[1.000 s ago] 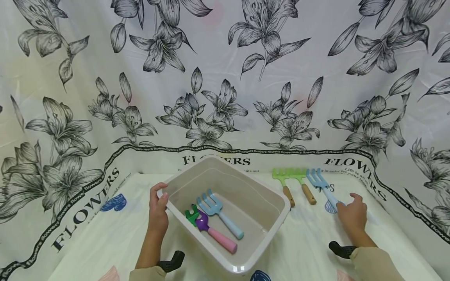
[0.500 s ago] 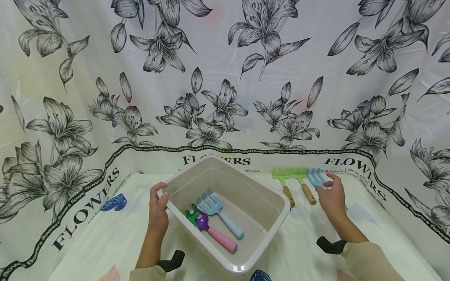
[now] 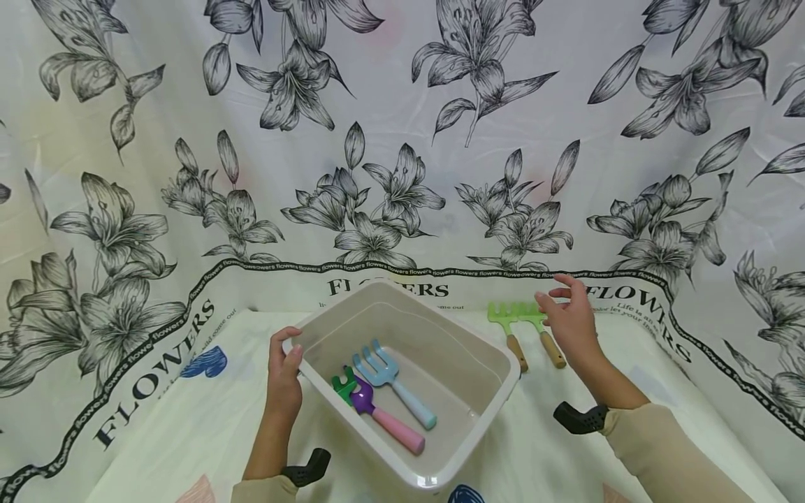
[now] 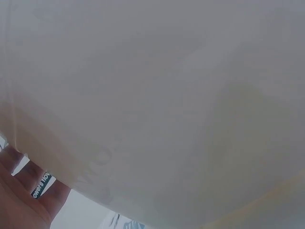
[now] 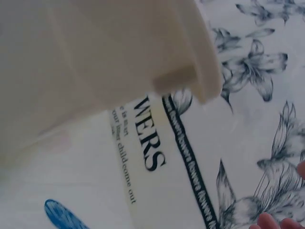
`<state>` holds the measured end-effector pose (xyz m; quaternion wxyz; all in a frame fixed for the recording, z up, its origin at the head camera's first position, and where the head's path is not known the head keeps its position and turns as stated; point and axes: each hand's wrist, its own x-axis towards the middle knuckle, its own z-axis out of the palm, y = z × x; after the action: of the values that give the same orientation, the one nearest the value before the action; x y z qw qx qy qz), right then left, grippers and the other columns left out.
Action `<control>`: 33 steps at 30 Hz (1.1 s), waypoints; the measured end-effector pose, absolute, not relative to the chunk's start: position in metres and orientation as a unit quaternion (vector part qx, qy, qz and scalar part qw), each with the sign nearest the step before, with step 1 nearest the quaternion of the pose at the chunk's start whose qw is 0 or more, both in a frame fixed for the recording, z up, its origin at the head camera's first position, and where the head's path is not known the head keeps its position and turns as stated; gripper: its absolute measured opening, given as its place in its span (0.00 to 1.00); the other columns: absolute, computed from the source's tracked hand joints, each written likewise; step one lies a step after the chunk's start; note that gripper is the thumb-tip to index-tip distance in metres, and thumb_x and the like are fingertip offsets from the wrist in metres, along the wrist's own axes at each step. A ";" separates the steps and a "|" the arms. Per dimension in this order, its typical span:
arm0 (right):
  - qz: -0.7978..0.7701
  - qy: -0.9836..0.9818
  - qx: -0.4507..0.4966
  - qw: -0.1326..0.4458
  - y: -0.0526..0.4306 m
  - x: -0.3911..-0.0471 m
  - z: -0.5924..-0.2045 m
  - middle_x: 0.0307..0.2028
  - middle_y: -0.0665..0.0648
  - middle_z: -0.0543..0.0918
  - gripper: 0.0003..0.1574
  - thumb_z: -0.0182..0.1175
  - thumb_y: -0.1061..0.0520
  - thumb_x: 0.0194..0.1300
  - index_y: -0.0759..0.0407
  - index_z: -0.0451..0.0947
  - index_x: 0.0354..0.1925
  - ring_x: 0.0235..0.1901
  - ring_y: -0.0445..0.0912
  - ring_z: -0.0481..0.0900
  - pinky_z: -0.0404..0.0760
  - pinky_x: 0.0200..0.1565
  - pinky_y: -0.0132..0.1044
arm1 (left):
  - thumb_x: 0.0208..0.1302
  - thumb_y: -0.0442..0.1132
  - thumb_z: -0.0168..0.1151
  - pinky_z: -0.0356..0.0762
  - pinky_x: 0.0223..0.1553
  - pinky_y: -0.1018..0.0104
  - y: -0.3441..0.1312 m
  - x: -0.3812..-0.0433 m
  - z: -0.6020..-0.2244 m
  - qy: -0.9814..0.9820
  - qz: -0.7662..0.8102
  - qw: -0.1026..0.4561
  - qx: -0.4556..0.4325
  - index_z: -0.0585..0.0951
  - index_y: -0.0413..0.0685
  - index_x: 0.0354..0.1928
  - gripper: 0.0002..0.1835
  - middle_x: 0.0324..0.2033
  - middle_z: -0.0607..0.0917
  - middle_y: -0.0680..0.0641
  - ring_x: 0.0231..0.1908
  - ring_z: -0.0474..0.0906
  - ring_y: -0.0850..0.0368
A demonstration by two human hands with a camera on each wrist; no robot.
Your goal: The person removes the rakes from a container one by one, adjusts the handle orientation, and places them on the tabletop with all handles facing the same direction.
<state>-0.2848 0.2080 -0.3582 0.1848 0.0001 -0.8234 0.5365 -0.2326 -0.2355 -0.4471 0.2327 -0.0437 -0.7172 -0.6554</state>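
My left hand (image 3: pixel 286 370) grips the left corner of a beige plastic tub (image 3: pixel 503 374), which is tilted toward me. In the tub lie a light blue toy garden fork (image 3: pixel 410 405), a purple-headed tool with a pink handle (image 3: pixel 396 428) and a green pronged piece (image 3: pixel 343 384). My right hand (image 3: pixel 569 321) is beside two green hand forks with wooden handles (image 3: pixel 514 349), its fingers loosely spread and pointing up and left. That hand and forearm cover the spot where a second blue fork lay. In the right wrist view only some fingertips (image 5: pixel 269 222) show.
The tub stands on a pale cloth (image 3: pixel 239 419) with heart prints. Behind it rises a white curtain (image 3: pixel 390 105) with black lily drawings. In the left wrist view the tub wall (image 4: pixel 152 95) fills most of the picture.
My right hand has moved up and left, from the blue fork's handle end along to its head and the green forks. My left hand and the tub have stayed put.
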 end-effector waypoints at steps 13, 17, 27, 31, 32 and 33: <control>0.571 -0.801 0.152 0.092 0.155 -0.295 -0.298 0.64 0.65 0.60 0.44 0.58 0.49 0.70 0.52 0.47 0.74 0.53 0.60 0.75 0.77 0.52 0.51 | 0.72 0.51 0.43 0.58 0.64 0.40 -0.236 -0.234 -0.445 -0.722 -0.651 0.232 -0.035 0.59 0.50 0.64 0.23 0.62 0.63 0.55 0.61 0.62 0.53; 0.571 -0.796 0.188 0.063 0.136 -0.298 -0.288 0.67 0.64 0.59 0.44 0.58 0.51 0.70 0.51 0.47 0.75 0.57 0.61 0.73 0.73 0.56 0.55 | 0.72 0.51 0.43 0.57 0.64 0.39 -0.237 -0.234 -0.445 -0.719 -0.655 0.231 -0.035 0.59 0.50 0.64 0.23 0.62 0.63 0.55 0.61 0.61 0.53; 0.538 -0.810 0.234 -0.007 0.092 -0.302 -0.287 0.71 0.59 0.56 0.46 0.60 0.50 0.68 0.44 0.47 0.75 0.62 0.56 0.70 0.71 0.57 0.57 | 0.73 0.51 0.43 0.58 0.63 0.39 -0.236 -0.234 -0.446 -0.718 -0.656 0.229 -0.036 0.59 0.50 0.64 0.23 0.63 0.63 0.55 0.61 0.62 0.52; 0.500 -0.826 0.258 -0.028 0.078 -0.302 -0.287 0.73 0.54 0.54 0.46 0.62 0.48 0.66 0.41 0.50 0.75 0.65 0.55 0.66 0.73 0.55 0.57 | 0.73 0.50 0.42 0.57 0.64 0.39 -0.236 -0.234 -0.446 -0.721 -0.653 0.229 -0.039 0.59 0.50 0.63 0.22 0.63 0.63 0.55 0.62 0.61 0.51; 0.487 -0.831 0.265 -0.033 0.075 -0.303 -0.286 0.73 0.52 0.54 0.46 0.62 0.47 0.66 0.41 0.51 0.75 0.66 0.55 0.64 0.73 0.55 0.57 | 0.73 0.50 0.42 0.57 0.64 0.39 -0.236 -0.234 -0.447 -0.721 -0.652 0.230 -0.039 0.59 0.50 0.63 0.22 0.63 0.64 0.55 0.62 0.61 0.52; 0.476 -0.836 0.272 -0.038 0.072 -0.304 -0.286 0.74 0.50 0.53 0.45 0.62 0.47 0.66 0.40 0.52 0.74 0.67 0.55 0.63 0.73 0.54 0.58 | 0.73 0.49 0.42 0.56 0.64 0.39 -0.236 -0.234 -0.446 -0.720 -0.652 0.232 -0.041 0.59 0.50 0.63 0.22 0.63 0.64 0.55 0.62 0.61 0.52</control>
<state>-0.3040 0.0721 -0.2856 -0.0376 0.2722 -0.8355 0.4758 -0.2337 -0.2359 -0.4465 0.2321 -0.0410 -0.7205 -0.6522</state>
